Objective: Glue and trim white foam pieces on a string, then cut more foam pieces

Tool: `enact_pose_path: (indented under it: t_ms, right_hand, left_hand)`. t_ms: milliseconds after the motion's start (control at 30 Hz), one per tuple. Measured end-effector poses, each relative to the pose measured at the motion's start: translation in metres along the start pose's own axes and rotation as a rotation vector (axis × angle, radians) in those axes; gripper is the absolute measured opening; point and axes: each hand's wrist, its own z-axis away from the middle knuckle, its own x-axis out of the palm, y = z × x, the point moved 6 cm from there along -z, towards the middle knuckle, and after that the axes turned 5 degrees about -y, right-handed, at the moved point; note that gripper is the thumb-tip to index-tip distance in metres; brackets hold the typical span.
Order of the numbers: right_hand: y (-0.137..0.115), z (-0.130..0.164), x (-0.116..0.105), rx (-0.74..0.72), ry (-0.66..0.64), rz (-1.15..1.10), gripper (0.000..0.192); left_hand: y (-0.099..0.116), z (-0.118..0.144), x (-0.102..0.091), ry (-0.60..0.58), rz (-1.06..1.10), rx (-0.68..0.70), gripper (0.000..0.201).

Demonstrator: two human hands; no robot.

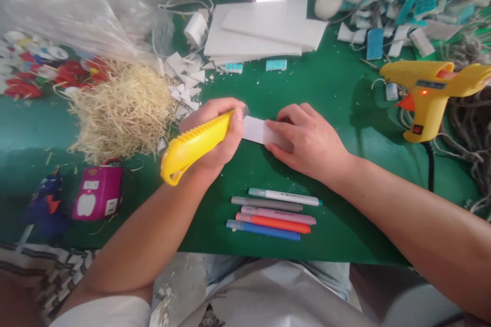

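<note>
White strip (258,130) pinned by right hand (307,140), left hand (215,135) gripping yellow cutter (194,145)

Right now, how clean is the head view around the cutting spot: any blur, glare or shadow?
Head view: sharp at the yellow knife and white strip; soft shadows under both hands; plastic bag glares top left; corners blurred and bent; a pixelated patch top centre.

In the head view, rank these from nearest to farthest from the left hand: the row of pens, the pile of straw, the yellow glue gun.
From the left hand, which grips the yellow cutter:
1. Pile of straw, just to its left on the green table.
2. Row of pens, below and to the right, toward the person.
3. Yellow glue gun, far right, beyond the right hand.
</note>
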Motion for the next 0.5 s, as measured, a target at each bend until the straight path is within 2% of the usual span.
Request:
enact_pose_path:
  t_ms: [233,500]
  right_hand:
    - [0.0023,0.0011,-0.0019,-0.014,0.022,-0.03,0.034]
    - [0.0019,0.0008,-0.0027,-0.015,0.044,-0.026,0.033]
  left_hand:
    - [-0.0036,-0.0051,0.0093,-0.097,0.008,-0.092,0.024]
    - [-0.002,-0.0067,0.0104,-0.083,0.02,-0.059,0.028]
